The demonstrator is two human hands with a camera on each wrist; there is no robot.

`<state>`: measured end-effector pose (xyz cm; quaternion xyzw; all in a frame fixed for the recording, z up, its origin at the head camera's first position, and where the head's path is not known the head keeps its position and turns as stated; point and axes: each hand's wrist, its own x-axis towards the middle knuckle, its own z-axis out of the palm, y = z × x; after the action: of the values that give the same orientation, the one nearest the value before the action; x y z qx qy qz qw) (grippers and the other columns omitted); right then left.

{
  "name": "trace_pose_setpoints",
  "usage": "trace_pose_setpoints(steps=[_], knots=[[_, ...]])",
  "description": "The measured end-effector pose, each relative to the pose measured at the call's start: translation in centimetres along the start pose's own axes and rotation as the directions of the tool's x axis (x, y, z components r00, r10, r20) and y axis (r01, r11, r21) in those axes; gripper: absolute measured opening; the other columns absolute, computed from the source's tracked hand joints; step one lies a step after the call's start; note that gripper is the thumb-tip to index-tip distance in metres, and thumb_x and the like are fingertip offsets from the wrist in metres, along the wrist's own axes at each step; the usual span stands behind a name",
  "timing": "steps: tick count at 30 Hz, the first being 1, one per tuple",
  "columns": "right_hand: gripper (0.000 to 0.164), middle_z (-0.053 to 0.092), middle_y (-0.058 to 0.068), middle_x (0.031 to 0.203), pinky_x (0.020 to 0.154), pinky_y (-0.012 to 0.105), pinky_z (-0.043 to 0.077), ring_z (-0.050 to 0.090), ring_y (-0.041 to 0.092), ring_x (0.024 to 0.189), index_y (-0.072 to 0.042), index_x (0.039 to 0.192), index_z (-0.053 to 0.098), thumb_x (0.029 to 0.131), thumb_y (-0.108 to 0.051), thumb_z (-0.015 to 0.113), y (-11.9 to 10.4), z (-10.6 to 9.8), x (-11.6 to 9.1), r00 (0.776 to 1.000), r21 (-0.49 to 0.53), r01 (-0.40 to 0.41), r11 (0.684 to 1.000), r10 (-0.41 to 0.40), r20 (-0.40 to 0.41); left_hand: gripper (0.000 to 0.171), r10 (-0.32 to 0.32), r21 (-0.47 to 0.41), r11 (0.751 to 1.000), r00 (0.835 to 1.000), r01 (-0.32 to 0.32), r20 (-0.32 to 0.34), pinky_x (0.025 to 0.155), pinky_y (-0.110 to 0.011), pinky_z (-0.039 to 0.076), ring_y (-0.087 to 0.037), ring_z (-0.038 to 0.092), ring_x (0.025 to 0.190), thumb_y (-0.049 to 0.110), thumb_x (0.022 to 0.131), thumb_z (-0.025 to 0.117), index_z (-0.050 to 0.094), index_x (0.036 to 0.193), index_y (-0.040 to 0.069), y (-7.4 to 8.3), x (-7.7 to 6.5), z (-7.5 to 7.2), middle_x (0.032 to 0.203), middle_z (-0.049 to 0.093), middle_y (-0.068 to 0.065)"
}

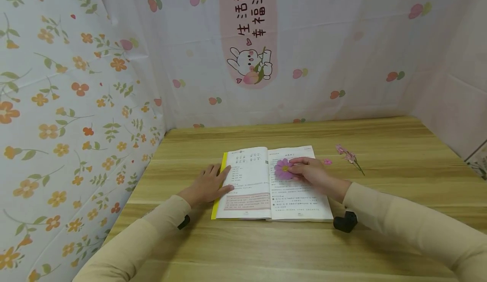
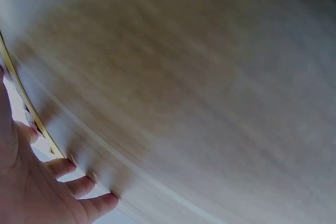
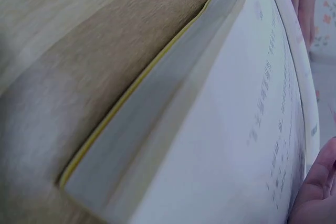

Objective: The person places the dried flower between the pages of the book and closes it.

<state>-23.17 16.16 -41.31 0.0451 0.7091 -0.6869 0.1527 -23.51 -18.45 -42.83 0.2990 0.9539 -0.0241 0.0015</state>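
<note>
Flower (image 1: 282,171) was purple with yellow middle (image 1: 285,169). Book (image 1: 271,187) had white pages (image 1: 249,184), yellow cover (image 1: 214,209). Desk (image 1: 251,248) was brown with streaks.

One left hand (image 1: 206,185), one right hand (image 1: 316,175) and two beige sleeves (image 1: 411,220) are visible, with two black wrist devices (image 1: 345,222), one open book (image 1: 255,184), one large pink cosmos flower (image 1: 282,171), one small loose blossom (image 1: 327,162), one pink-blossomed sprig (image 1: 351,158) and one wood-grain tabletop (image 1: 251,248).

cloth-screened nook (image 1: 335,45), floral sheet (image 1: 62,104), wooden table (image 1: 243,248)
</note>
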Motion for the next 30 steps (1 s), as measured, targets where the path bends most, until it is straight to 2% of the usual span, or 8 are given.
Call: trace_pose_setpoints(steps=[8, 14, 24, 30], knots=[[0.031, 0.067, 0.002, 0.087, 0.064, 0.022, 0.053, 0.063, 0.008, 0.073, 0.007, 0.119, 0.058, 0.091, -0.004, 0.066, 0.6, 1.4, 0.6, 0.999, -0.011, 0.004, 1.000, -0.004, -0.035, 0.073, -0.011, 0.005, 1.000, 1.000, 0.011, 0.021, 0.093, -0.057, 0.040, -0.043, 0.039, 0.126, 0.056, 0.099, 0.042, 0.031, 0.152, 0.007, 0.0, 0.2, 0.1, 0.142, 0.037, -0.027], [0.030, 0.067, 0.006, 0.089, 0.064, 0.023, 0.054, 0.064, 0.009, 0.073, 0.006, 0.117, 0.059, 0.090, -0.004, 0.066, 0.7, 1.7, 0.8, 0.998, -0.048, -0.019, 0.999, 0.016, -0.059, 0.073, -0.014, 0.018, 1.000, 0.999, 0.013, 0.030, 0.094, -0.056, 0.040, -0.042, 0.038, 0.126, 0.057, 0.099, 0.041, 0.030, 0.153, 0.008, -0.1, 0.3, 0.2, 0.142, 0.037, -0.026], [0.031, 0.067, 0.008, 0.091, 0.066, 0.025, 0.054, 0.064, 0.013, 0.073, 0.006, 0.116, 0.060, 0.088, -0.003, 0.068, 0.6, 2.3, 0.9, 0.999, -0.117, -0.030, 0.993, 0.028, -0.026, 0.074, -0.013, 0.014, 1.000, 1.000, 0.012, 0.029, 0.093, -0.057, 0.040, -0.043, 0.038, 0.127, 0.057, 0.099, 0.042, 0.030, 0.153, 0.008, -0.2, 0.2, 0.2, 0.143, 0.036, -0.027], [0.032, 0.067, 0.009, 0.091, 0.067, 0.027, 0.055, 0.065, 0.013, 0.074, 0.007, 0.118, 0.058, 0.088, 0.000, 0.067, 0.6, 2.3, 0.9, 1.000, -0.135, -0.001, 0.991, 0.001, 0.001, 0.073, -0.008, 0.001, 1.000, 1.000, 0.008, 0.026, 0.094, -0.058, 0.040, -0.044, 0.038, 0.127, 0.056, 0.099, 0.042, 0.030, 0.153, 0.007, -0.3, 0.2, 0.2, 0.142, 0.036, -0.028]])
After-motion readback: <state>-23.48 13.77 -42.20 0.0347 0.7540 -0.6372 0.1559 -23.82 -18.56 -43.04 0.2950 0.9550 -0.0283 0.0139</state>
